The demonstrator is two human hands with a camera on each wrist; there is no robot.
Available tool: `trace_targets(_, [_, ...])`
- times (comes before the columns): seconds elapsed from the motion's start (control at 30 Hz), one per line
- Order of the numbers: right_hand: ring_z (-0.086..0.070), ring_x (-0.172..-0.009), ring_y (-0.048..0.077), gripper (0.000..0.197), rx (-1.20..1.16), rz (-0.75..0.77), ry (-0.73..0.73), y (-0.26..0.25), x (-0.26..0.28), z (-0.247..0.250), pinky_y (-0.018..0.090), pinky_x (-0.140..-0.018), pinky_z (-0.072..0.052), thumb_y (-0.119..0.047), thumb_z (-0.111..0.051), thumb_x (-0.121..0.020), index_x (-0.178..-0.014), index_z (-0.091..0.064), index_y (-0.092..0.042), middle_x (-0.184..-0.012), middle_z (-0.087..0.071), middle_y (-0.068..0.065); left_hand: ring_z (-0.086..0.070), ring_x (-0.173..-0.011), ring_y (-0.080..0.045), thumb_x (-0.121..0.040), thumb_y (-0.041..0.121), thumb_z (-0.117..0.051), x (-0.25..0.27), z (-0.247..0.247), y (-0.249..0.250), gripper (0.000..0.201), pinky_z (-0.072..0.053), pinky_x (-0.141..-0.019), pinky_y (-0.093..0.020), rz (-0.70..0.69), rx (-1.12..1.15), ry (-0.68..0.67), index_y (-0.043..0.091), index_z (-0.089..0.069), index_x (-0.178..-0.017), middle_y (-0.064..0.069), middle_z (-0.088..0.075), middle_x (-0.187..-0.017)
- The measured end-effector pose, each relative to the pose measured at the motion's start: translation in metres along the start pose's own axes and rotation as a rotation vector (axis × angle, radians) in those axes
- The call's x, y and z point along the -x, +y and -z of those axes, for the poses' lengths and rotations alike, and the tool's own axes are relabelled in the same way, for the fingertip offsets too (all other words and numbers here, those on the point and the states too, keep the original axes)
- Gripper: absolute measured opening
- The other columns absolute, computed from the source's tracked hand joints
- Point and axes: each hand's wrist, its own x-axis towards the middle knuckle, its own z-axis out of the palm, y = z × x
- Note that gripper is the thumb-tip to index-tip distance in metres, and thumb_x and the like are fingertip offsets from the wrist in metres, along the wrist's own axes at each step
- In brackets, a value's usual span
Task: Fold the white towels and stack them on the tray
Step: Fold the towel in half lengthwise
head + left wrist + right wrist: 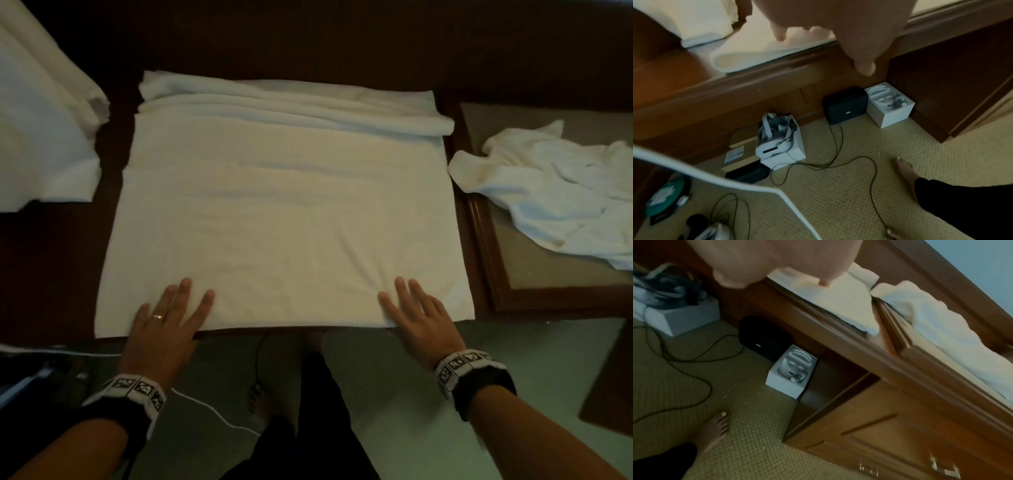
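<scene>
A large white towel (284,219) lies folded flat on the dark wooden top, with a bunched fold along its far edge. My left hand (171,311) lies flat on its near left corner, fingers straight and spread. My right hand (416,308) lies flat near the towel's right front corner in the same way. A wooden tray (486,253) stands to the right, with a crumpled white towel (565,192) on it. In the left wrist view the towel's doubled edge (740,58) shows under my palm (849,24). The right wrist view shows the towel's corner (838,305) and the crumpled towel (941,331).
Another white towel (41,130) lies at the far left of the top. Below, on the carpet, stand white boxes (891,108), a headset (772,139), a black case (845,105) and loose cables (838,162). My bare feet (906,175) stand near the cabinet's front.
</scene>
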Motion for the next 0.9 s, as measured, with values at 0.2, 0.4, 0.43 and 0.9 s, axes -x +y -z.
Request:
trace_targets(0.2, [-0.059,-0.119,0.041,0.079,-0.004,-0.019,0.102,0.006,0.009,0.016,0.052,-0.085,-0.054,0.007,-0.082,-0.057,-0.129,-0.057,-0.017,-0.142,-0.053,0.015,-0.055,-0.126,-0.044,-0.042,-0.004,-0.092,0.019,0.008,-0.008,0.119,-0.054,-0.084,-0.059,-0.064,-0.064,0.003,0.019,-0.045,-0.149,-0.021,-0.043,-0.152])
trace_targets(0.4, [-0.051,-0.124,0.031,0.047,-0.126,-0.2,-0.085,0.003,-0.009,0.06,0.042,-0.098,-0.048,-0.002,-0.061,-0.087,-0.131,-0.055,-0.018,-0.147,-0.044,0.008,-0.045,-0.138,-0.039,-0.071,0.01,-0.085,0.018,0.022,-0.012,0.092,-0.043,-0.106,-0.058,0.037,-0.071,-0.029,0.023,-0.043,-0.152,-0.016,-0.036,-0.159])
trace_targets(0.43, [-0.056,-0.115,0.027,0.039,-0.119,-0.218,-0.124,0.002,-0.01,0.067,0.037,-0.092,-0.051,-0.004,-0.061,-0.089,-0.126,-0.057,-0.018,-0.138,-0.051,0.007,-0.038,-0.144,-0.034,-0.084,0.01,-0.074,0.02,0.025,-0.009,0.082,-0.038,-0.113,-0.052,0.066,-0.059,-0.031,0.025,-0.036,-0.155,-0.01,-0.029,-0.163])
trace_targets(0.9, [-0.065,-0.104,0.03,0.027,-0.059,-0.363,-0.466,0.004,0.008,0.111,0.033,-0.087,-0.052,-0.001,-0.048,-0.093,-0.11,-0.067,-0.011,-0.114,-0.067,0.011,-0.056,-0.126,-0.021,-0.096,0.009,-0.05,0.021,0.081,-0.013,0.035,-0.042,-0.095,-0.024,0.198,0.085,-0.515,0.018,-0.06,-0.127,-0.004,-0.059,-0.13])
